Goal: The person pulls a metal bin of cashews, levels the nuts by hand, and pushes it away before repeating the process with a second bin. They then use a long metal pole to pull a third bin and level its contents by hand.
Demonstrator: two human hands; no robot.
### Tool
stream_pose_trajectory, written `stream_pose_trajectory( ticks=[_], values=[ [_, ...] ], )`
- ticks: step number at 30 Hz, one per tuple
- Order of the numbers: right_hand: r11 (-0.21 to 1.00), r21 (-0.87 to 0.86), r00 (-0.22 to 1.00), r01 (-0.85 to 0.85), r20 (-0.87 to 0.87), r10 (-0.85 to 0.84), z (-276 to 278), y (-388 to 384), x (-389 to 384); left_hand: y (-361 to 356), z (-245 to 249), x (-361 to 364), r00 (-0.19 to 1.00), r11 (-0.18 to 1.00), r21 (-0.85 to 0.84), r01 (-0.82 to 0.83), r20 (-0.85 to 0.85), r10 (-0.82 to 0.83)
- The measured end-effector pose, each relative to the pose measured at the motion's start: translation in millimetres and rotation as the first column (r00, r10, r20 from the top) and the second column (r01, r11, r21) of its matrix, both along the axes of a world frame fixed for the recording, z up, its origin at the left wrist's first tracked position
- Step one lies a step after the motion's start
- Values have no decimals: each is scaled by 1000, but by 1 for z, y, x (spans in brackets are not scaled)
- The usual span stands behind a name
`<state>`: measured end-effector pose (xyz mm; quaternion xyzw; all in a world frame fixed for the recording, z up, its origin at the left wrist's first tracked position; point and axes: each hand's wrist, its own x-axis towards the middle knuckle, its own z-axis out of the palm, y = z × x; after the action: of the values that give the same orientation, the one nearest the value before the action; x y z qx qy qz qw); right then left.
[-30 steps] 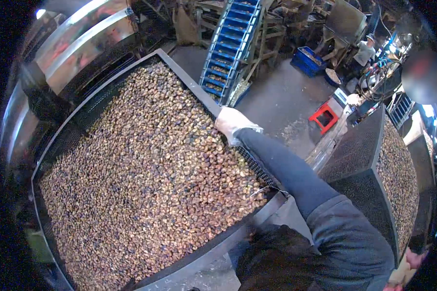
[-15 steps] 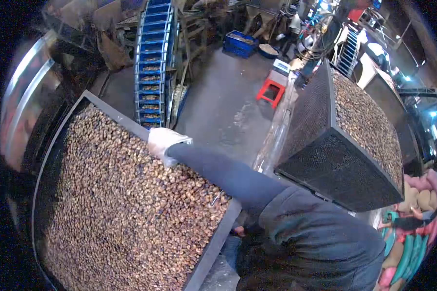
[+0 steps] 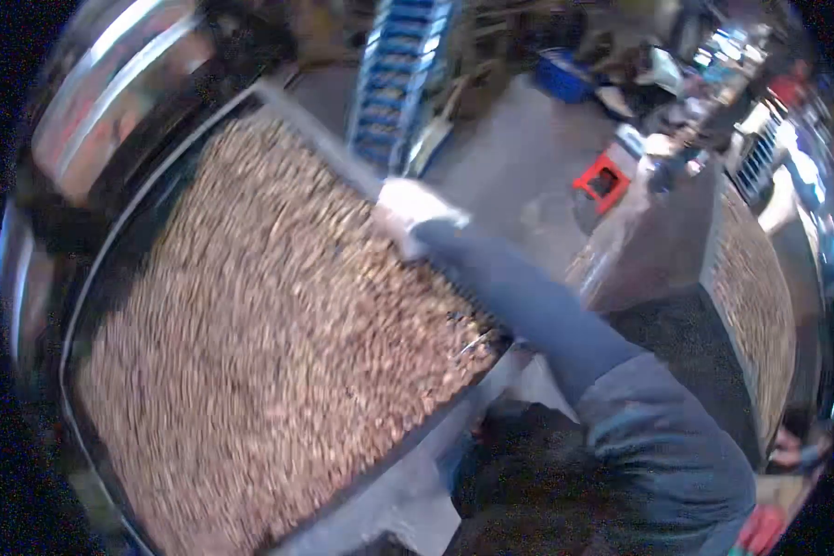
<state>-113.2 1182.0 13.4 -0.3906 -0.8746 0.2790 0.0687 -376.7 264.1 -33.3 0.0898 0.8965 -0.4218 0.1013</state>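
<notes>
A large dark bin (image 3: 306,139) full of small brown nuts (image 3: 278,306) takes up the left and middle of the view. My right hand (image 3: 417,208), in a white glove, is at the bin's far right rim. Its fingers look closed over the rim, though motion blurs them. The blue-grey sleeve (image 3: 537,296) of that arm reaches across the near right corner of the bin. A thin, light object (image 3: 473,345) lies on the nuts near that corner. My left hand is not in view.
A second dark bin (image 3: 686,343) filled with brown pieces stands to the right. Behind are a blue slatted conveyor (image 3: 400,83), a red stool (image 3: 602,181) and a blue crate (image 3: 562,76) on the grey floor. Shiny metal cylinders (image 3: 125,74) rise at the left.
The whole view has shifted, so the bin's far corner, conveyor and stool appear further right, and the picture is blurred. My right hand stays at the bin's rim.
</notes>
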Motion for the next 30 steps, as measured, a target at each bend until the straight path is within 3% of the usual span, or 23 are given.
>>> stream_pose_trajectory(
  ticks=[4, 7, 11, 16, 17, 18, 21, 26, 28, 30],
  values=[
    [981, 70, 983, -180, 55, 176, -32, 25, 23, -28, -11, 7, 998, 967, 245, 65, -22, -61],
    [975, -17, 973, -223, 56, 224, -57, 86, 41, -47, -8, 20, 1000, 973, 229, 19, -20, -15],
    [966, -153, 974, -207, 65, 219, -81, 168, 6, -39, 5, 20, 990, 971, 207, -116, -52, 129],
    [917, -278, 956, -285, -18, 292, -80, 170, -13, -26, -2, 12, 952, 920, 289, -265, -71, 296],
    [990, -111, 960, -93, 255, 119, -43, 105, -31, -32, -7, 11, 941, 906, 316, -281, -93, 324],
    [953, -175, 940, -248, 197, 280, -96, 196, -31, -26, -1, 18, 939, 907, 313, -282, -103, 327],
    [967, -134, 959, -215, 155, 235, -100, 208, -24, 26, 27, 42, 922, 895, 338, -290, -151, 356],
    [972, -134, 968, -191, 138, 209, -94, 202, -32, 21, 30, 33, 884, 840, 335, -427, -41, 465],
    [973, -138, 970, -184, 132, 202, -96, 209, -32, 21, 23, 38, 926, 899, 311, -309, -117, 359],
    [972, -151, 975, -179, 106, 196, -100, 215, -32, 19, 22, 32, 935, 905, 306, -296, -102, 341]
  ],
)
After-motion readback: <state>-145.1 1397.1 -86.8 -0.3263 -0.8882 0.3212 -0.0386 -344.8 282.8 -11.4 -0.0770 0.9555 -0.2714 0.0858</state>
